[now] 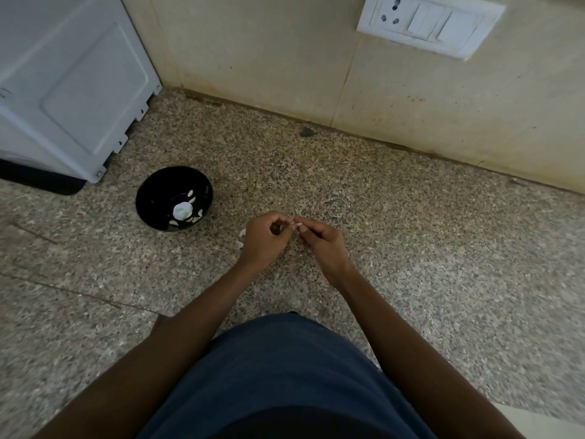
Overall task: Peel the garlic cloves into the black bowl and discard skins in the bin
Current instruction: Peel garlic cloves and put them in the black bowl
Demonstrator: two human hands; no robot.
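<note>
A black bowl (pixel 158 198) stands on the speckled granite counter, left of my hands. Inside it lie a garlic bulb piece (pixel 182 211) and several pale cloves. My left hand (pixel 261 240) and my right hand (pixel 319 242) meet above the counter, fingers curled, both pinching one small garlic clove (pixel 294 224) between their fingertips. The clove is mostly hidden by the fingers. A few white skin scraps (pixel 241 237) lie on the counter just left of my left hand. No bin is in view.
A white appliance (pixel 69 83) stands at the back left, close behind the bowl. A beige tiled wall runs along the back with a white socket and switch plate (pixel 430 25) at the upper right. The counter (pixel 443 248) stretches to the right.
</note>
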